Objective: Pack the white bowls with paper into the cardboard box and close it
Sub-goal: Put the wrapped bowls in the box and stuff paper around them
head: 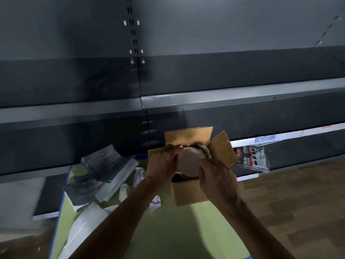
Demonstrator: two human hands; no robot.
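**Both hands hold a white bowl in the mouth of the open box**

The cardboard box [188, 195] stands at the far right corner of the green table [177, 230], its flaps open. The back flap stands upright and the right flap leans outward.

The white bowl [189, 162] sits in the opening of the box, level with the flaps and held from both sides. The left hand [162, 163] grasps its left rim with the fingers curled over the far edge. The right hand [214, 176] clasps the near right side, its fingers wrapped around the rim. Something dark lies under the bowl inside the box. The blur makes it hard to tell whether the bowl touches it.

A piece of crumpled paper [139, 175] lies just left of the box, beside the left wrist. Another scrap [155, 202] lies near the box's front left corner.

Along the left edge of the table lies a folded silver-faced pad [104, 165], with white sheets [84, 225] nearer the front.

Dark metal shelving [205, 98] runs behind the table. On its lowest shelf, just right of the box, a clear packet with a red label [252, 157] leans. Wooden flooring [298, 202] shows to the right of the table.
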